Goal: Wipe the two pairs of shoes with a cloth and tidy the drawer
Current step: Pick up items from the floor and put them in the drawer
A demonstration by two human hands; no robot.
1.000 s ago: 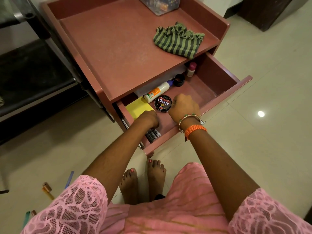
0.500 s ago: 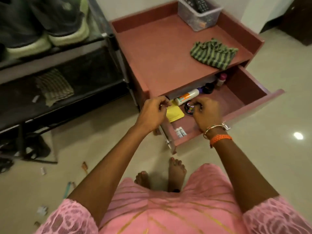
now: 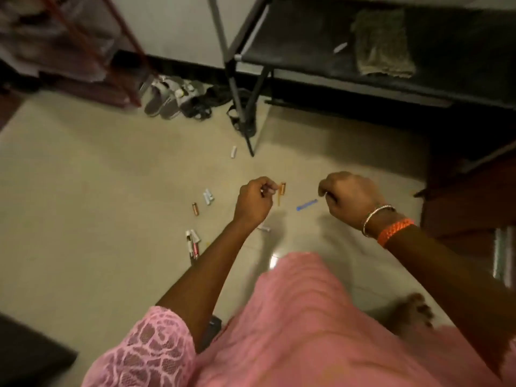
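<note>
I am looking down at the floor. My left hand (image 3: 255, 201) hovers over it with fingers curled and thumb against fingertips; nothing clear shows in it. My right hand (image 3: 349, 198) hangs beside it, fingers curled under, holding nothing visible. Between the hands lie an orange battery (image 3: 283, 188) and a blue pen (image 3: 306, 204). A grey pair of shoes (image 3: 164, 99) stands by the wall next to black sandals (image 3: 201, 108). An olive cloth (image 3: 382, 43) lies on the black rack shelf (image 3: 307, 62). The red cabinet (image 3: 469, 205) shows at the right edge.
Several loose batteries (image 3: 208, 196) and pens (image 3: 192, 244) are scattered on the tiled floor left of my hands. A white battery (image 3: 233, 152) lies near the rack leg (image 3: 245, 127). A red-framed stand (image 3: 92, 51) is at the upper left. A dark object (image 3: 28, 356) fills the bottom left corner.
My view has swung left from the open drawer down to the floor. Both hands have left the drawer and now hover over the scattered items.
</note>
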